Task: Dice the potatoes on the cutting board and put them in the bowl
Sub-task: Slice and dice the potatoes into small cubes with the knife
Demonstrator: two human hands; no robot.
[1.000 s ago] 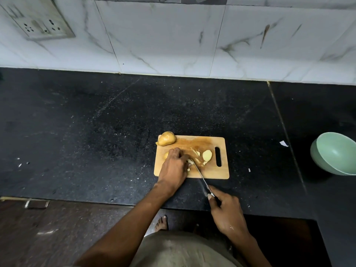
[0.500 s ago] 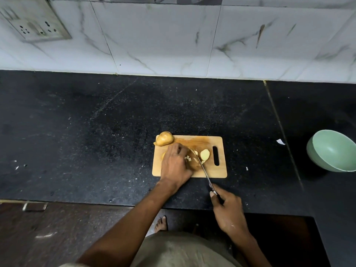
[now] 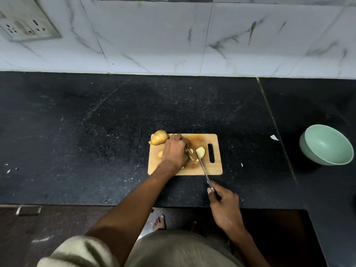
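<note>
On the black counter (image 3: 96,132) sits the wooden cutting board (image 3: 217,170). A whole potato (image 3: 159,137) perches at its 10 o'clock corner, a cut half (image 3: 200,152) toward 3 o'clock beside the handle slot. The left hand (image 3: 174,152) lies over the board's middle, fingers curled down on potato pieces (image 3: 193,158), hiding most of them. The right hand (image 3: 224,205), off the board at 5 o'clock, grips the knife (image 3: 203,168), its blade touching the pieces. The green bowl (image 3: 327,144) stands well apart at 3 o'clock. A wall socket (image 3: 25,26) sits at 10 o'clock.

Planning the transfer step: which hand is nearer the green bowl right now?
Right. The right hand grips the knife below the cutting board, left of the green bowl. The left hand is farther left, on the board.
</note>
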